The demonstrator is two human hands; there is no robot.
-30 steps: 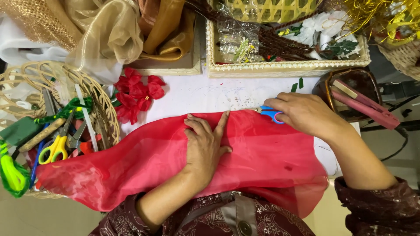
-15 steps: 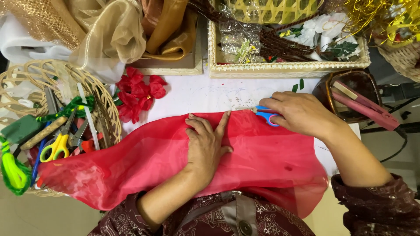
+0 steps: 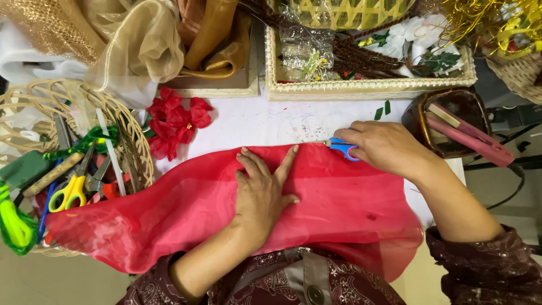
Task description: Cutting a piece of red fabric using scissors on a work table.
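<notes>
Our right hand [image 3: 389, 148] has its grip closed around a pair of blue-handled scissors [image 3: 343, 148], fingers curled over the handles so that only a bit of blue plastic and the base of the blades shows at the upper edge of the red sheer fabric [image 3: 339, 203]; we cannot tell how far the blades stand apart. Our left hand [image 3: 262, 192] holds nothing: it lies flat, fingers spread, pressing the fabric down just left of the scissors. The fabric is folded over on itself and stretches across the white table [image 3: 271, 121] in front of us, its left end draped over the rim of a round wicker basket [image 3: 132, 135] and its near edge hanging over our lap.

That basket carries yellow-handled scissors [image 3: 68, 192], green cord and other tools. Between it and the fabric lie red artificial flowers [image 3: 178, 118], touching the fabric's upper edge. Beyond them sit gold and beige cloths [image 3: 141, 45] piled on a shallow tray. A cream-trimmed tray [image 3: 361, 90] at the far side holds white flowers, green leaves and cellophane. To the right of our right hand a brown dish [image 3: 463, 107] holds a pink flat tool [image 3: 471, 138].
</notes>
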